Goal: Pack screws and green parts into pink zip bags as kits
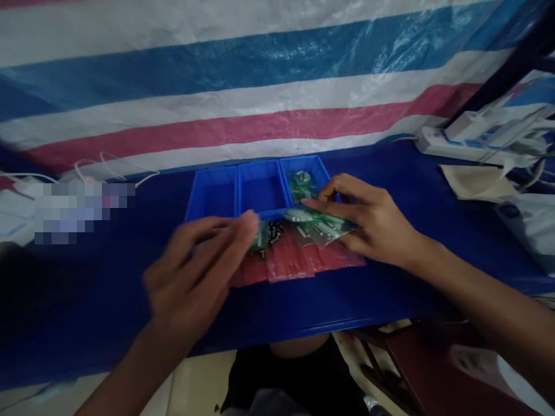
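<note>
Left hand (191,268): reaching over the counter (390,294) from its near edge, fingers extended; cannot tell whether its grip is clamped
Right hand (375,222): knuckles raised, fingers curled; grip pinched on the clear bag (323,227)
Clear bag: above red packets (292,263), between near edge and blue bins (237,193)

Dim; glare on striped sheet (260,78); left grip (188,283) blurred

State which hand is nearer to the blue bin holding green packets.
Right. The right hand is by that bin, at its near right corner; the left hand is farther, in front of the leftmost bin.
</note>
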### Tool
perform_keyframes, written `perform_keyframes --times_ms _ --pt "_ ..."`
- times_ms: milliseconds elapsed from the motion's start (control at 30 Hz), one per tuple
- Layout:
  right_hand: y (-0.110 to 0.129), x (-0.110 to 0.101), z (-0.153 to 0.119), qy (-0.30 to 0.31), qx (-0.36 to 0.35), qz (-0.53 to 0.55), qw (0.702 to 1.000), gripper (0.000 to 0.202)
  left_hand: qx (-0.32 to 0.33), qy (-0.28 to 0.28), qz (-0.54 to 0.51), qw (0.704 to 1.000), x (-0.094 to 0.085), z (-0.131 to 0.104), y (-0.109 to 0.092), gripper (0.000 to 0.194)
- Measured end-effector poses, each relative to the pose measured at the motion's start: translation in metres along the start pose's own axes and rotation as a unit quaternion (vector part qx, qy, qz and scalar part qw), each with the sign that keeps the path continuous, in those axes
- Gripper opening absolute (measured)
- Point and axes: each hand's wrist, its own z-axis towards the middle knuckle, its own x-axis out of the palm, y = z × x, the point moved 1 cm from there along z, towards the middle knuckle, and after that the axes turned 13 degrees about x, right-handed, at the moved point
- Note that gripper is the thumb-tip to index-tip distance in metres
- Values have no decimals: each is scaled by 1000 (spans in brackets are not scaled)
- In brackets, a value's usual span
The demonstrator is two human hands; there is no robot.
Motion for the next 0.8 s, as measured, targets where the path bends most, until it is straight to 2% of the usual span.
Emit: perform_keyframes --times_ms 33,67,133,167,233,333,500,567,633,800 --pt "-1 -3 -2 -7 18 1 1000 44 28 20 16 999 12 8 2 81" --pt "-1 -6 -5 -16 34 2 999 43 88 37 62 993 23 14 3 69" --pt "1 -9 -8 -35 52 2 998 38 150 76 94 981 42 18 4 51" --pt "3 -9 -8 -43 53 -2 998 37 162 84 96 978 48 18 3 46" --pt "9 -5 -6 -50 42 -18 998 36 146 82 72 983 55 14 1 39" --pt "21 7 0 -46 19 -65 997 38 99 58 37 993 55 8 -3 34" --pt "40 26 10 2 7 -148 989 37 8 -4 5 1000 41 1 -11 35" --pt "43 27 11 4 5 -158 987 36 19 -1 14 1000 40 0 -15 38" --pt "43 24 10 -6 -1 -160 987 35 52 24 36 998 41 1 -18 39" --pt "32 14 -2 10 -45 -146 988 28 87 64 62 992 50 9 -17 36"
